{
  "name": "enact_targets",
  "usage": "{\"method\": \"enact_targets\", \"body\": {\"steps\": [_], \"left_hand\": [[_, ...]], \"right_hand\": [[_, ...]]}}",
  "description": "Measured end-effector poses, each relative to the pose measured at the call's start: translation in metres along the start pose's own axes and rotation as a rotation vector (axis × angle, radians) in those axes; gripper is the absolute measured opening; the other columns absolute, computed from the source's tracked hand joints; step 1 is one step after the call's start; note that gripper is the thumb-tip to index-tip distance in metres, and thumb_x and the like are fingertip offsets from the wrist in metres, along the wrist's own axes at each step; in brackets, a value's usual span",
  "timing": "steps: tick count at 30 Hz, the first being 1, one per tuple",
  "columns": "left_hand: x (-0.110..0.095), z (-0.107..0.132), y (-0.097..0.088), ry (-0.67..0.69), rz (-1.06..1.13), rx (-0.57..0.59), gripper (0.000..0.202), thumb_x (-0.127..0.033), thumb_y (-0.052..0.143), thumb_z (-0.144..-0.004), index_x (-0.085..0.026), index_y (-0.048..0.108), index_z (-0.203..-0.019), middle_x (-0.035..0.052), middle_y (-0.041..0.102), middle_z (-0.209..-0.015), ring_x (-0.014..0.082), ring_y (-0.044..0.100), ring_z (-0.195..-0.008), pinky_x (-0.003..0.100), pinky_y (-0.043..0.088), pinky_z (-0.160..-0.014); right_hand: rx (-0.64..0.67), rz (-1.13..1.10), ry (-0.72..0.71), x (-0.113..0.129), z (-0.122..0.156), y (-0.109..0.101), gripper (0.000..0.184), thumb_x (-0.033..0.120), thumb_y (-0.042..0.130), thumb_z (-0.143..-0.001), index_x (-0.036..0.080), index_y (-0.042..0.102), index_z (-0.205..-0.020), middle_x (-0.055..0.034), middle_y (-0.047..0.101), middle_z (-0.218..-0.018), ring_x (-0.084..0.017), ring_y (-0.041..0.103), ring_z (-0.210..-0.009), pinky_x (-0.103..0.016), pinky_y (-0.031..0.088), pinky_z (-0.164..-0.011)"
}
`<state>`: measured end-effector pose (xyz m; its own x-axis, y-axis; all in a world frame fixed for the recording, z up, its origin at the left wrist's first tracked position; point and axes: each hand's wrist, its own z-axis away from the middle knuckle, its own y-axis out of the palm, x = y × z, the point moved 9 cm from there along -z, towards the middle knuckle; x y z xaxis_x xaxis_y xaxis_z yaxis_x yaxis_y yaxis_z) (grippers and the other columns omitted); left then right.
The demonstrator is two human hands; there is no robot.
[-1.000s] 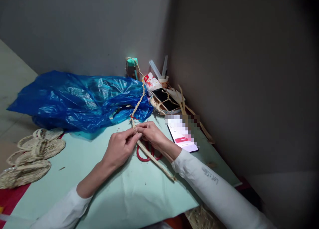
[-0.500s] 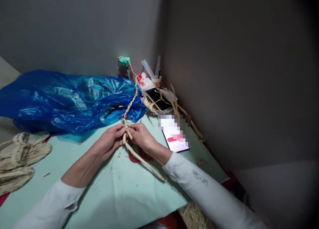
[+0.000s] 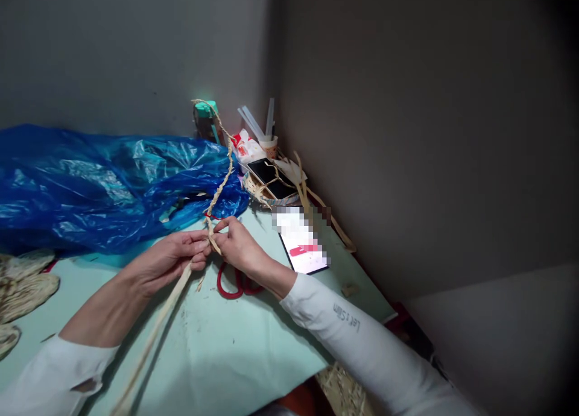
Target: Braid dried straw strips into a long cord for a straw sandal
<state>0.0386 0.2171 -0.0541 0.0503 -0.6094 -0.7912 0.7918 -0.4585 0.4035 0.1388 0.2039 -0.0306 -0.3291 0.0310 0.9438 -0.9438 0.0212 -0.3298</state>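
Note:
A braided straw cord (image 3: 220,190) runs from beside the green-lidded jar down to my hands, with a thin red tie near its lower end. My left hand (image 3: 178,256) pinches the cord's end, and a long loose strand (image 3: 156,337) trails from beneath it toward the near edge. Against it, my right hand (image 3: 237,244) is closed on the same end, where a short strand tip pokes out. Fingertips of both hands nearly touch, hiding the exact crossing of the strands. Red-handled scissors (image 3: 230,282) lie below my right hand, partly covered by it.
A blue plastic bag (image 3: 104,181) spreads at the back left. Straw bundles (image 3: 27,283) lie at the left. A lit phone (image 3: 301,241), a basket with a dark phone (image 3: 271,178), a cup of straws (image 3: 268,146) and the jar (image 3: 207,120) stand near the wall.
The long strand has swung from right of my hands to the left, now under my left hand. The view has shifted slightly right, and more of the scissors shows.

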Motion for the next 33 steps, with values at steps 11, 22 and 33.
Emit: {"method": "enact_targets", "body": {"steps": [11, 22, 33], "left_hand": [[0.009, 0.001, -0.01, 0.183, 0.001, -0.238, 0.026, -0.023, 0.081, -0.061, -0.01, 0.058, -0.063, -0.0104, 0.029, -0.05, -0.001, 0.015, -0.04, 0.011, 0.013, -0.035], [0.015, 0.0, -0.024, 0.182, -0.016, -0.315, 0.035, -0.03, 0.084, -0.056, -0.006, 0.069, -0.078, -0.011, 0.027, -0.048, -0.0008, 0.016, -0.041, 0.012, 0.01, -0.038], [0.017, 0.0, -0.022, 0.187, 0.011, -0.308, 0.042, -0.033, 0.086, -0.054, -0.005, 0.072, -0.082, -0.0093, 0.032, -0.048, -0.0011, 0.015, -0.042, 0.014, 0.007, -0.039]], "right_hand": [[0.099, 0.531, -0.204, 0.021, 0.022, 0.006, 0.02, 0.025, 0.037, -0.091, 0.017, 0.038, -0.11, -0.0097, 0.066, -0.086, -0.022, 0.06, -0.071, -0.029, 0.037, -0.06], [0.162, 0.796, -0.278, 0.047, 0.039, -0.039, 0.011, 0.011, 0.043, -0.087, 0.017, 0.053, -0.09, -0.0076, 0.063, -0.087, -0.015, 0.056, -0.073, -0.025, 0.038, -0.064], [-0.302, 1.39, 0.142, 0.005, 0.011, -0.174, 0.028, 0.006, 0.035, -0.091, 0.009, 0.061, -0.101, -0.0199, 0.066, -0.096, -0.024, 0.065, -0.089, -0.031, 0.046, -0.074]]}}
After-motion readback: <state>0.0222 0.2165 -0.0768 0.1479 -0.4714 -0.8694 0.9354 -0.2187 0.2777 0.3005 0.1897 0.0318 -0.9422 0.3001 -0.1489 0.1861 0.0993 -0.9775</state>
